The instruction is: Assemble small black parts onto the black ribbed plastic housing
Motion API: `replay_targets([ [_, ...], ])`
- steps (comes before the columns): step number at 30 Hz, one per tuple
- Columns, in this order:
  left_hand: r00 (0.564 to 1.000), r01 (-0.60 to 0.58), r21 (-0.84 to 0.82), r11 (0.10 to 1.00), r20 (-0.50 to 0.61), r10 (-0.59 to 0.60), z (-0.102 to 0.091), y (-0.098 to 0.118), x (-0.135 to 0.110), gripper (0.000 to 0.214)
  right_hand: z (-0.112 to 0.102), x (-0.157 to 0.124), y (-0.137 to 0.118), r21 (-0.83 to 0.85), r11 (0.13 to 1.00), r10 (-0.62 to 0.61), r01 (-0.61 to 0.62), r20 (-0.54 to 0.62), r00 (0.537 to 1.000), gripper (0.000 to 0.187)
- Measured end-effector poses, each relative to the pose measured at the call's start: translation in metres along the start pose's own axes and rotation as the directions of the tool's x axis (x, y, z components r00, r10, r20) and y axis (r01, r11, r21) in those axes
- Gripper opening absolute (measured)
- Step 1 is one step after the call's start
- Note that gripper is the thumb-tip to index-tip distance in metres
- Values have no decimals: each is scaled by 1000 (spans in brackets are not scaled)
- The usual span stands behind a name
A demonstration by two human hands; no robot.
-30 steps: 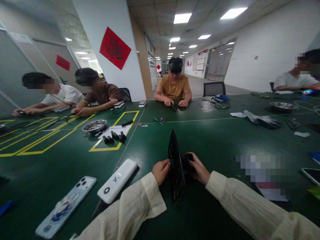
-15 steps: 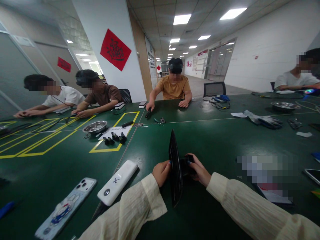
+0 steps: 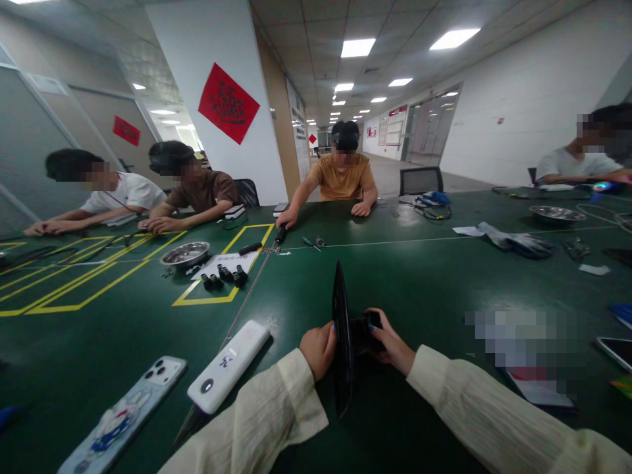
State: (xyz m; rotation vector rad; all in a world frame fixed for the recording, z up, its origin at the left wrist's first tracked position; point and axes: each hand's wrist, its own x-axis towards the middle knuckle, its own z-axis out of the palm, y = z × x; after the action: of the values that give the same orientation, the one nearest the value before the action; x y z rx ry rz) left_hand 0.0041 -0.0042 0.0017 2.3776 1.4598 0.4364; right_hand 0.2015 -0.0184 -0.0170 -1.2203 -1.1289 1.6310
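Note:
A thin black panel (image 3: 342, 355), seen nearly edge-on and upright, is held above the green table in front of me. From its right face juts a black mount-like block (image 3: 363, 334). My left hand (image 3: 318, 349) is closed on the panel's left side, thumb toward its edge. Around the block's outer end, the fingers of my right hand (image 3: 392, 342) are wrapped. What exactly the piece is I cannot make out. To the left of my left forearm lie a white power bank (image 3: 230, 365) and a phone in a cartoon case (image 3: 126, 415).
Several black cylindrical parts (image 3: 224, 276) stand by a steel bowl (image 3: 185, 253) inside yellow tape. Across the table, a person in a mustard shirt (image 3: 344, 178) grips a dark tool (image 3: 281, 234). Gloves (image 3: 516, 240) and a second bowl (image 3: 557, 214) lie to the right.
The view has shifted slightly. The panel is turned a bit more edge-on, with both hands still on the piece. The person opposite has moved the dark tool toward the left.

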Motion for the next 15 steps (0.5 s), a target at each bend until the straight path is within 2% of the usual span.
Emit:
replay_targets([
  [10,998,-53,-114,992,-24,51,-2,-2,0,48,1,-2,-3,5,1000,12,-12,-25,1000,46],
  [15,999,-38,-151,988,-23,35,0,-6,1,46,3,-6,-7,29,999,-18,18,-12,1000,45],
])
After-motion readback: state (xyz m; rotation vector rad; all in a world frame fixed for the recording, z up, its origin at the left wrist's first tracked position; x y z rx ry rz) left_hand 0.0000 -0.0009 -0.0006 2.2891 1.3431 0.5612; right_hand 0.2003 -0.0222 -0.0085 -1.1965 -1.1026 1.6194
